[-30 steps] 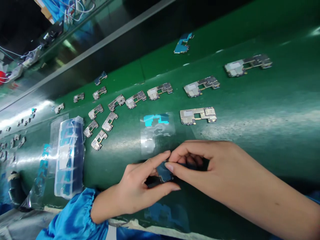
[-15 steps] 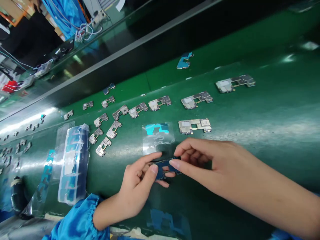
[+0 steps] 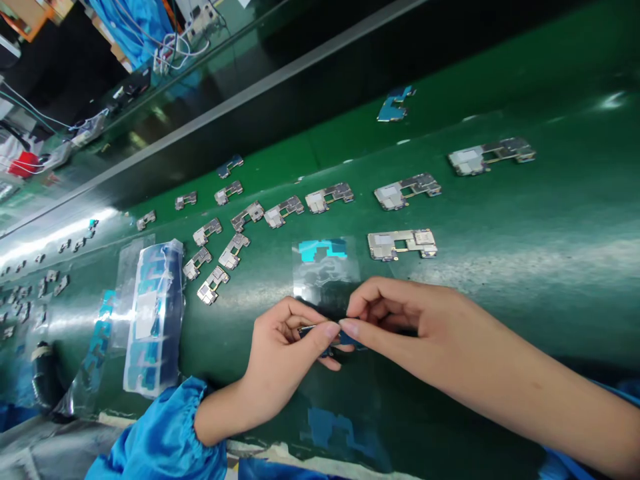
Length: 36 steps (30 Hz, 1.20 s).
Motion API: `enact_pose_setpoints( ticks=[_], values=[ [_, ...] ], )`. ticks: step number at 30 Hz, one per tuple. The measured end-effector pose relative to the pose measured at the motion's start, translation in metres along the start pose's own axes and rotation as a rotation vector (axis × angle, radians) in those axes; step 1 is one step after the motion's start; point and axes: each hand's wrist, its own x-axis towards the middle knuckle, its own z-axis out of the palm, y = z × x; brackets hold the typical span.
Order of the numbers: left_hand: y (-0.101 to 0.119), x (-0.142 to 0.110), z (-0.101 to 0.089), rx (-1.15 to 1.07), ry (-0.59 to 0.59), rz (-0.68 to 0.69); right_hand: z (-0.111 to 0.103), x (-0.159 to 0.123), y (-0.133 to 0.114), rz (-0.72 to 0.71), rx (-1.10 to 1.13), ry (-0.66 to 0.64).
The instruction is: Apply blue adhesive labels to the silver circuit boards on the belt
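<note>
Low in the middle of the view, both hands meet over the green belt point(image 3: 525, 267). My left hand point(image 3: 285, 357) and my right hand point(image 3: 400, 320) pinch a small blue circuit board point(image 3: 345, 340) between their fingertips, and most of the board is hidden by the fingers. Just beyond them lies a clear film sheet point(image 3: 325, 273) with a cyan sticker point(image 3: 323, 249) on it. One metal-shielded circuit board point(image 3: 403, 243) lies to the right of that film.
Several more shielded boards point(image 3: 407, 190) lie in rows across the belt toward the left. A stack of clear sticker sheets point(image 3: 153, 317) rests at lower left. A blue board point(image 3: 395, 105) lies far up the belt. Cables and gear sit beyond the belt's rail, top left.
The blue board has turned more edge-on and both hands' fingertips have closed tighter over it. The view has shifted slightly to the left.
</note>
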Motion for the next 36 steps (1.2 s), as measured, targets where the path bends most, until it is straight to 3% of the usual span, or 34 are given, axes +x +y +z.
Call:
enact_pose_setpoints(
  ticks=[6,10,19,26,29,32,36],
  values=[
    [0.001,0.002,0.0,-0.026,0.037,0.01,-0.002,-0.004,0.005,0.021,-0.012,-0.054],
    [0.0,0.003,-0.003,-0.108,0.046,0.027,-0.001,0.0,0.007,0.023,0.183,-0.11],
    [0.001,0.007,-0.007,-0.123,-0.069,-0.03,-0.002,0.003,-0.007,0.031,0.229,-0.163],
    [-0.001,0.009,-0.008,-0.068,-0.091,-0.02,0.0,0.016,0.019,0.053,0.219,-0.154],
    [-0.001,0.009,-0.011,-0.094,-0.139,-0.001,-0.001,0.018,0.019,0.034,0.216,-0.169],
    [-0.004,0.006,-0.015,-0.17,-0.139,0.019,-0.013,0.014,0.004,0.009,0.179,-0.136],
    [-0.012,0.001,-0.021,-0.068,-0.038,0.181,-0.056,0.016,-0.03,0.006,0.024,0.073]
  ],
)
